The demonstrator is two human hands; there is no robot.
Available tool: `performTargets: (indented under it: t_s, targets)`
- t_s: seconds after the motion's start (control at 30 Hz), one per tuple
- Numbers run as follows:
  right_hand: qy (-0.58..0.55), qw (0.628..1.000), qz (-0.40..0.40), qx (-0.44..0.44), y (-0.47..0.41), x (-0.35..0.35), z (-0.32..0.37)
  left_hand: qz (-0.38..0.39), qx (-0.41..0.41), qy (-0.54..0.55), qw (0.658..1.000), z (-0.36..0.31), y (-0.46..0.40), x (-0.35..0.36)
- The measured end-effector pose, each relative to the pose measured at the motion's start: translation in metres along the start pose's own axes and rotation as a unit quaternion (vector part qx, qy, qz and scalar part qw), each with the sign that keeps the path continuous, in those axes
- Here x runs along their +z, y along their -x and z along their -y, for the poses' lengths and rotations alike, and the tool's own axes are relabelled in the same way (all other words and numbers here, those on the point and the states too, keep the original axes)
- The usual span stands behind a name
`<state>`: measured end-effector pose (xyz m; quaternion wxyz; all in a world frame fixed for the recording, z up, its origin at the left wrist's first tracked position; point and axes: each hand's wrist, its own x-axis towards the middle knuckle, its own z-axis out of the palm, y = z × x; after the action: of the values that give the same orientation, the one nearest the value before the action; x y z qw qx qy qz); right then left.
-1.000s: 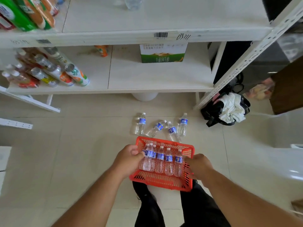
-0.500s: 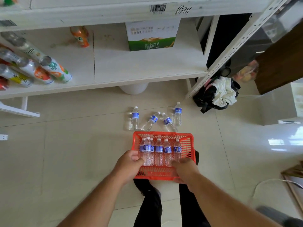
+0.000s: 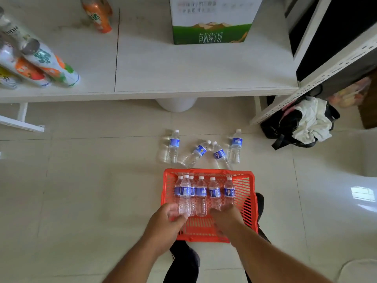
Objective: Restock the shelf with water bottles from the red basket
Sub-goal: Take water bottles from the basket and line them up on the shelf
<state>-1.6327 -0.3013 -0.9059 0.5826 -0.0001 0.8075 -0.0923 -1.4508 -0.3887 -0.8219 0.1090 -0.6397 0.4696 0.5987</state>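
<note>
Lying side by side in the red basket (image 3: pixel 247 193), six water bottles (image 3: pixel 201 198) point their white caps toward the shelf (image 3: pixel 183 74), and the basket sits on the tiled floor (image 3: pixel 81 190) right in front of your feet. Your left hand (image 3: pixel 166 220) reaches in at the basket's left side with its fingers curled at the base of the leftmost bottles; motion blur hides whether you actually grip one. Your right hand (image 3: pixel 225 218) is over the bases of the right-hand bottles, fingers bent down, and you cannot tell if it holds anything either. Just beyond the basket's far rim, four more bottles (image 3: pixel 235 147) lie loose on the floor, the two middle ones tilted toward each other. On the low shelf above them stand a green and white carton (image 3: pixel 210 25), an orange bottle (image 3: pixel 98 15) and, at the left, a cluster of colourful drink bottles (image 3: pixel 47 62). A black bag with white cloth (image 3: pixel 306 121) rests by the shelf's right post
</note>
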Motion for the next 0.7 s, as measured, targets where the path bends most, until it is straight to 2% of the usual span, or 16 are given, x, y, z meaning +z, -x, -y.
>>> performTargets:
  t_s: [0.23,0.37,0.57,0.7]
  targets:
    - [0.093,0.996,-0.006,-0.017,-0.19,0.083,0.003,-0.04,-0.03,-0.026,0.998,0.07,-0.178,0.054]
    - [0.107,0.994,0.003,-0.026,-0.268,0.133,-0.009,-0.062,-0.058,-0.022,0.996,0.117,-0.254,0.083]
    - [0.191,0.981,0.009,-0.031,-0.328,0.198,-0.034,-0.071,-0.06,-0.024,0.995,0.164,-0.31,0.108]
    - [0.156,0.987,-0.01,-0.032,-0.334,0.206,-0.038,-0.057,-0.067,-0.026,0.996,0.172,-0.312,0.112]
